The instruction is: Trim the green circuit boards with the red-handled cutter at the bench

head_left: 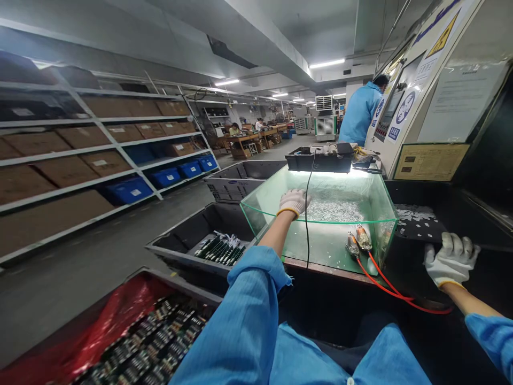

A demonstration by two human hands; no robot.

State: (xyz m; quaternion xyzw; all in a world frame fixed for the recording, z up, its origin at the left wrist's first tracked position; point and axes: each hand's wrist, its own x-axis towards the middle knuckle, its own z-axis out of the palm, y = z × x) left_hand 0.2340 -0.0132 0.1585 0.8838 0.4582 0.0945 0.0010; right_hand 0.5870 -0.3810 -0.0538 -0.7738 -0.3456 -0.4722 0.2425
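Note:
My left hand (294,201), in a white glove with a yellow cuff, rests at the upper edge of a clear glass box (320,243), its fingers spread and nothing seen in them. Small pale pieces (336,210) show through the glass. My right hand (452,259), gloved too, is apart from the box at the right, over the dark machine edge, with fingers spread and slightly bent. Between the hands, two metal air tools (363,237) with orange parts lie in the box's front right, joined to red hoses (387,289). A black cable (306,224) hangs down over the glass.
Circuit boards fill a red-lined crate (120,305) at the lower left; a grey crate (160,243) holds more boards. A black tray (296,160) stands behind the box. A person in blue (356,115) stands beside the machine (436,96). Shelves (112,140) line the left.

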